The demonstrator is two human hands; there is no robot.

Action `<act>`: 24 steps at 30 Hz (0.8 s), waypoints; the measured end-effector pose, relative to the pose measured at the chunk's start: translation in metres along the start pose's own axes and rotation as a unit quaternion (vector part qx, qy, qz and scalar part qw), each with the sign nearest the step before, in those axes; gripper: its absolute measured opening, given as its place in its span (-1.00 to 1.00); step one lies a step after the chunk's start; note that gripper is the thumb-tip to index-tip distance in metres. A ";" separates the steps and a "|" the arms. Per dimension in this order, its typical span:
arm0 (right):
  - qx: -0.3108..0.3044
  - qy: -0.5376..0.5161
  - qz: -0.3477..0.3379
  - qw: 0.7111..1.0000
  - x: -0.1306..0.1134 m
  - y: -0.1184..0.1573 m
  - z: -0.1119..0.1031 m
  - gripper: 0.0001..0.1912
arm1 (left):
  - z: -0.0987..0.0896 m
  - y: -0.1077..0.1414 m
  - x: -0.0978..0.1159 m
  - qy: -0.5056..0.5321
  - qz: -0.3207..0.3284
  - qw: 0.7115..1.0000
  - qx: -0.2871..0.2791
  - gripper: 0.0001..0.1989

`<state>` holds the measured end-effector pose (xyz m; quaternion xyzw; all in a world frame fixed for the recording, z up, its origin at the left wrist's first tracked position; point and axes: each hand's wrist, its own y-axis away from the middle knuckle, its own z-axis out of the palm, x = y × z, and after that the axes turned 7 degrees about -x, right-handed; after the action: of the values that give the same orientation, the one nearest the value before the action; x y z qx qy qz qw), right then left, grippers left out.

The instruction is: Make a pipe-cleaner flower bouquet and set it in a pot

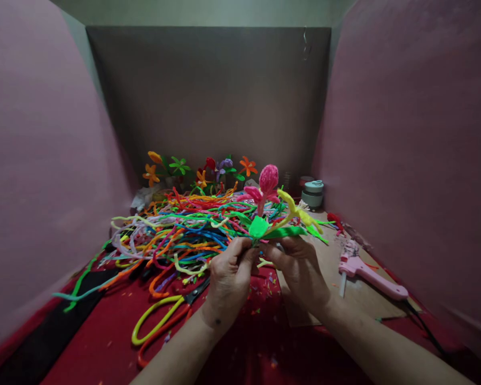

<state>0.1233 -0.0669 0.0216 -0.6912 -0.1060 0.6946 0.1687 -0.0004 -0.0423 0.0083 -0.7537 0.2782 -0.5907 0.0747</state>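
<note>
Posy of fuzzy craft stems, one, held upright above the table's near middle, its base between the two hands. Parts: pink flower, rounded head over spread lower petals; yellow flower, leaning to the right; green leaves, at the foot of the blooms.

Left hand: thumb and bent forefinger pinching the base of the posy. Right hand: fingers curled in at the same base from the other side; whether the tips close on the stems cannot be told.

Fuzzy stems, a loose heap, many colours, beyond and left of the hands. Scissors, one pair, black at the pivot, one handle loop yellow, the other orange, lying just beside the left hand. Glue gun, pink, on a tan board at right, cord trailing off toward the near edge. Finished flowers, several, orange, green, red and purple, standing behind the heap. Lidded cup, pale green, at the far right. Table cover, red, sprinkled with small coloured scraps. Side panels, pink, one each side.
</note>
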 end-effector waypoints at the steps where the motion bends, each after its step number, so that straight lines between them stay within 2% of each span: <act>1: 0.018 0.018 0.000 1.000 0.000 0.000 0.000 -0.93 | 0.000 0.000 0.001 0.005 -0.006 1.000 -0.003 -0.89; 5: 0.026 0.018 -0.011 0.999 0.002 -0.001 0.000 -0.93 | 0.000 0.000 0.007 0.093 -0.058 0.994 -0.025 -0.90; 8: -0.017 -0.022 0.003 1.000 0.006 -0.004 -0.003 -0.88 | 0.000 -0.001 0.012 0.186 -0.093 0.977 -0.049 -0.91; 11: -0.093 -0.095 0.040 0.990 0.009 -0.008 -0.005 -0.76 | -0.001 -0.001 0.014 0.232 -0.103 0.965 -0.060 -0.92; 16: -0.143 -0.226 0.049 0.962 0.003 -0.011 -0.002 -0.84 | -0.003 -0.004 0.010 0.275 -0.100 0.954 -0.070 -0.91; 20: -0.157 -0.256 0.054 0.952 0.011 -0.013 -0.001 -0.90 | -0.004 -0.008 0.004 0.388 -0.128 0.906 -0.112 -0.86; 22: -0.162 -0.266 0.062 0.948 0.023 -0.015 -0.001 -0.85 | -0.004 -0.008 0.001 0.428 -0.148 0.883 -0.125 -0.81; 24: -0.200 -0.253 0.066 0.944 0.033 -0.017 -0.001 -0.78 | -0.005 -0.009 -0.002 0.446 -0.164 0.868 -0.147 -0.76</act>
<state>0.1266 -0.0391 -0.0027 -0.5180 -0.2362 0.8205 -0.0515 -0.0021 -0.0330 0.0124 -0.4471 0.2383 -0.8197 -0.2671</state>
